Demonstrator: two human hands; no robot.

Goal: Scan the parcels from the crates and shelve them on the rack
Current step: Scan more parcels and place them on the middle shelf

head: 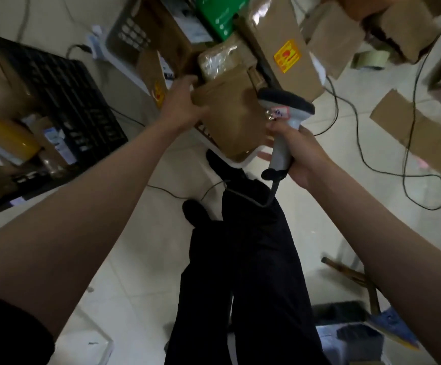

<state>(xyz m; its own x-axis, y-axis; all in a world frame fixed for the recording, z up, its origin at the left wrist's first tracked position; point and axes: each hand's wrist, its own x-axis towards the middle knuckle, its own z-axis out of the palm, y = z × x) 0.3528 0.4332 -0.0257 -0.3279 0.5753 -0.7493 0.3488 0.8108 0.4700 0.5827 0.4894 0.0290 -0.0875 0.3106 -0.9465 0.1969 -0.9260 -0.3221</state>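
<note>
— Brown parcel: where is it against your grip?

— My left hand grips its left edge, fingers curled round it, holding it over the near corner of the white crate. My right hand is wrapped round the scanner handle.

— Which way from the scanner?

— Just left of its head, nearly touching. The parcel's long axis runs away from me, so I judge the scanner must turn leftward onto the label, which I cannot see.

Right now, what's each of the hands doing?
Left hand: grips the brown parcel by its edge.
Right hand: holds the barcode scanner by its handle.
</note>
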